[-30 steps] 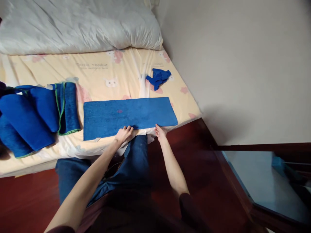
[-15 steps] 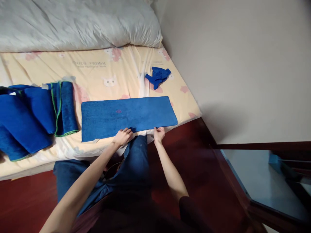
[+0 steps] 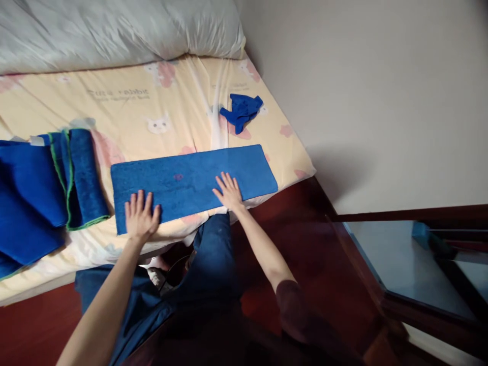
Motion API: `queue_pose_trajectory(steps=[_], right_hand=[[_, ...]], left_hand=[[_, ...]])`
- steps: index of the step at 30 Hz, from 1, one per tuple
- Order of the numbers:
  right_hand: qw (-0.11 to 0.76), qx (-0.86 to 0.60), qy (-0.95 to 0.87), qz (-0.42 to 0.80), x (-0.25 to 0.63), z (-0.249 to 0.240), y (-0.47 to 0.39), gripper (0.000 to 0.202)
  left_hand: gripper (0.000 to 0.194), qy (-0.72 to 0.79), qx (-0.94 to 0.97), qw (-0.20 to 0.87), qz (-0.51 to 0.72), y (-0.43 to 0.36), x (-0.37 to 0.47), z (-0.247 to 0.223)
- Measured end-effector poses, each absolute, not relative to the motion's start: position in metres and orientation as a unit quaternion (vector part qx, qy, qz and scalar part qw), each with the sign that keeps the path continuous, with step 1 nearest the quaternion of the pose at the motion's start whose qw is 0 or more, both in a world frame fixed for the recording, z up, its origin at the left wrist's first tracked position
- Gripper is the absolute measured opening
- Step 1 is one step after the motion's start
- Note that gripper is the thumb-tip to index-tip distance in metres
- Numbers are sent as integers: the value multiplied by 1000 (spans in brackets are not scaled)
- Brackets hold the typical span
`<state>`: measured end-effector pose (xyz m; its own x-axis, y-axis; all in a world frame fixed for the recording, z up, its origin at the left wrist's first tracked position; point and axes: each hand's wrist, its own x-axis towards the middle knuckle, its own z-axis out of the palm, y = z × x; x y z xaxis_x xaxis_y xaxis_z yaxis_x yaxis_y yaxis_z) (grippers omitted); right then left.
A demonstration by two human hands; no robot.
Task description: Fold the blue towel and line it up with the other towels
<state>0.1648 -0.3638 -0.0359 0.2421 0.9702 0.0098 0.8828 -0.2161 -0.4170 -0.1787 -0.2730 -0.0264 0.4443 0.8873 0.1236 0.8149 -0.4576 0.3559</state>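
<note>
A blue towel (image 3: 190,175) lies flat as a long strip near the front edge of the bed, with a small reddish mark on its upper side. My left hand (image 3: 141,216) rests on its left end, fingers spread, palm down. Farther right, my right hand (image 3: 229,192) lies open on the towel near its front edge, fingers also apart. Neither hand grips anything. To the left of the strip is a folded blue towel with green edging (image 3: 86,178), beside more blue towels (image 3: 26,193).
A crumpled blue cloth (image 3: 243,111) lies on the patterned sheet (image 3: 129,122) behind the strip. A pale grey quilt (image 3: 114,30) runs along the back. A plain wall (image 3: 362,101) borders the bed at right, above a dark red floor (image 3: 305,239).
Both hands have left the front edge of the towel and now lie spread on top of it. My left hand has shifted left, my right slightly left and farther in. The view has tilted slightly.
</note>
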Motion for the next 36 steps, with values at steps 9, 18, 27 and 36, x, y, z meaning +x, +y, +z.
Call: queue_pose_trajectory(steps=[9,18,27,36], right_hand=[[155,-914,-353,125,322,-30,-427,64],[123,-922,-351,106,335,-29,-411,60],[202,-904,-366,92,395,-23,-307,46],[242,-879,-407,54,435,-47,-240,26]], left_hand=[[72,582,792,115,148,-274,-233,-28],[70,537,827,89,141,-270,-241,-25],[54,493,868,59,5,-118,-218,2],[51,479,870,98,63,-27,-221,-9]])
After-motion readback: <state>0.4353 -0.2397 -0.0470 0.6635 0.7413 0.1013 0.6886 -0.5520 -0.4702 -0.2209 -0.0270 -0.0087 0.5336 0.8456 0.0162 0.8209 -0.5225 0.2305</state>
